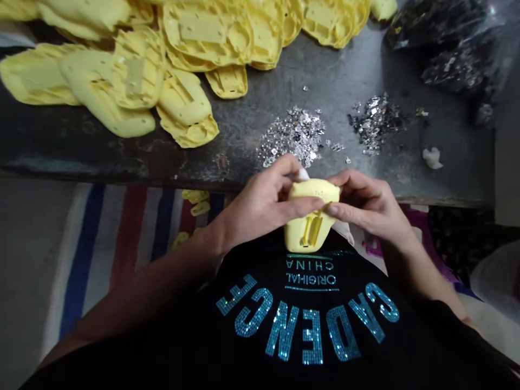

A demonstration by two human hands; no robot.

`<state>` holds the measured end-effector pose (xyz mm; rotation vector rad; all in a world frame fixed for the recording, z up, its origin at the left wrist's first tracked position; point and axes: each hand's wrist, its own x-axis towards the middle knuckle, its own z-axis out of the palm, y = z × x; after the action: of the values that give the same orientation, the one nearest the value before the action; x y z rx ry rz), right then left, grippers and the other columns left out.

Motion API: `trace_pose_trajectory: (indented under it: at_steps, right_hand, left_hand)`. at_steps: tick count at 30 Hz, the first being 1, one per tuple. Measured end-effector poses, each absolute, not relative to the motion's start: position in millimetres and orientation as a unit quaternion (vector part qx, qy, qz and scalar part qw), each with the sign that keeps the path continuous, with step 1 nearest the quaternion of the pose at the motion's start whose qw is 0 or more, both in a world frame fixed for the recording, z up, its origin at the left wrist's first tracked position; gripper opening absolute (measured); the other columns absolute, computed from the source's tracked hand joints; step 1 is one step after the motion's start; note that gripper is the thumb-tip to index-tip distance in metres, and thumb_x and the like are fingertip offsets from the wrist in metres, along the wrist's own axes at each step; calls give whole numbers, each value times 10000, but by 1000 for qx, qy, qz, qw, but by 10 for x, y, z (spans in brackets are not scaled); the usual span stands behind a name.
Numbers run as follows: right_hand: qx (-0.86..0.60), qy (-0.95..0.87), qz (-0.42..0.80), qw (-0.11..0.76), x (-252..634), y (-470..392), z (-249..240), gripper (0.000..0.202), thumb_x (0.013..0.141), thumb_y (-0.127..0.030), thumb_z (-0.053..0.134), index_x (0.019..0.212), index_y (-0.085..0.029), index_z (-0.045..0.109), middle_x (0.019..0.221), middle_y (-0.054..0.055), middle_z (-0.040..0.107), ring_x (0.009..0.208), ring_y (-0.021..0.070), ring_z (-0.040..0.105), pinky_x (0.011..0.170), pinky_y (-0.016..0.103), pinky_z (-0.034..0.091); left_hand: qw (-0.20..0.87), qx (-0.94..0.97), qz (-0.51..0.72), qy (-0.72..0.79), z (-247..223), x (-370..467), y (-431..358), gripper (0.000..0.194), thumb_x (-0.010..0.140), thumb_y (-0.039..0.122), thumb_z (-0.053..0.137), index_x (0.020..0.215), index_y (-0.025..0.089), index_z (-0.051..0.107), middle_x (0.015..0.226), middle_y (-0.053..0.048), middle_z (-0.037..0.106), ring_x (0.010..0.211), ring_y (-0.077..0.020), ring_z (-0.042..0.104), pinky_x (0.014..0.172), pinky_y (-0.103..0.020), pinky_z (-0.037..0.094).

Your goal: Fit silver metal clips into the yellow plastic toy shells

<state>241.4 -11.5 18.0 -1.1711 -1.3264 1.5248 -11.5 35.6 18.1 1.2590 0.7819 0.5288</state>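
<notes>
A yellow plastic shell is held upright close to my chest, just off the table's front edge. My left hand grips its left side, the thumb lying across the front and a white covering on one fingertip. On the other side my right hand pinches the shell's edge between thumb and fingers. Two slots show in the shell's lower front. Just beyond my hands lies a pile of small shiny metal pieces on the dark table.
Yellow shells are heaped at the back left. A second metal pile, a white scrap and a plastic bag of metal pieces are on the right. Striped cloth with yellow parts lies below the table's edge.
</notes>
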Motion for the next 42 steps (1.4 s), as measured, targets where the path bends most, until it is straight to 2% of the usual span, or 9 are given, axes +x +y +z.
trace_pose_trajectory:
  at_steps: [5, 9, 13, 17, 21, 25, 29, 35, 42]
  right_hand:
    - [-482, -394, 610, 490, 2390, -294, -131, 369, 907, -539, 980, 1039, -275, 759, 810, -37, 773, 600, 121, 642, 524, 251, 512]
    - [-571, -554, 436, 420, 2727, -241, -151, 335, 978, -479, 915, 1244, -298, 822, 1034, 24, 844, 849, 199, 757, 784, 368, 608]
    - [-660, -693, 97, 274, 2984, 43, -201, 97, 1055, -351, 784, 1059, -281, 851, 1004, 56, 809, 984, 278, 713, 932, 475, 529]
    - [-648, -739, 3, 181, 2973, 237, -324, 176, 1098, -419, 729, 1091, -277, 833, 1049, 71, 810, 1039, 313, 695, 944, 494, 502]
    - [-632, -762, -29, 137, 2936, 296, -325, 283, 1162, -421, 594, 1045, -264, 800, 1017, 81, 791, 1000, 304, 687, 929, 488, 507]
    - [-633, -738, 57, 229, 2898, 253, -161, 199, 1101, -369, 667, 960, -258, 752, 929, 53, 738, 846, 239, 642, 812, 415, 500]
    - [-570, -649, 340, 372, 2731, 121, 72, 207, 1057, -407, 797, 920, -261, 743, 834, -11, 702, 676, 151, 541, 642, 326, 420]
    - [-541, -562, 494, 384, 2554, 76, 245, 288, 903, -414, 994, 830, -238, 779, 772, -29, 690, 655, 122, 520, 594, 290, 374]
    - [-522, -552, 545, 355, 2507, 88, 463, 300, 904, -408, 995, 821, -206, 788, 755, -34, 686, 663, 91, 540, 539, 235, 351]
  left_hand:
    - [770, 441, 268, 374, 9, -155, 51, 744, 962, 335, 927, 1600, 245, 555, 1176, -69, 860, 823, -156, 785, 681, -202, 665]
    - [730, 424, 311, 435, -84, -185, -6, 713, 984, 410, 899, 1601, 169, 633, 1246, -137, 858, 661, -124, 698, 477, -175, 584]
    - [722, 421, 330, 440, -130, -199, 58, 586, 1010, 382, 860, 1547, 200, 708, 1109, -94, 858, 621, -122, 672, 440, -166, 554]
    - [718, 419, 337, 442, -130, -232, 94, 515, 1036, 364, 814, 1518, 206, 724, 878, -40, 793, 571, -122, 635, 448, -174, 543]
    - [714, 408, 340, 456, -113, -223, 117, 513, 1030, 386, 828, 1499, 199, 735, 887, -43, 795, 532, -103, 603, 437, -177, 515]
    - [722, 400, 340, 450, -98, -150, 128, 576, 1014, 430, 857, 1517, 185, 721, 1021, -90, 835, 573, -110, 623, 419, -179, 505]
    - [730, 420, 330, 427, -19, -85, 115, 581, 1020, 424, 860, 1536, 202, 712, 1030, -76, 836, 637, -129, 663, 439, -171, 530]
    - [730, 442, 330, 404, 109, -54, 61, 639, 985, 353, 906, 1558, 189, 677, 897, -19, 802, 610, -117, 649, 485, -175, 574]
    - [731, 448, 321, 402, 130, -42, 13, 588, 1040, 412, 846, 1560, 196, 677, 885, -17, 806, 605, -133, 677, 483, -199, 586]
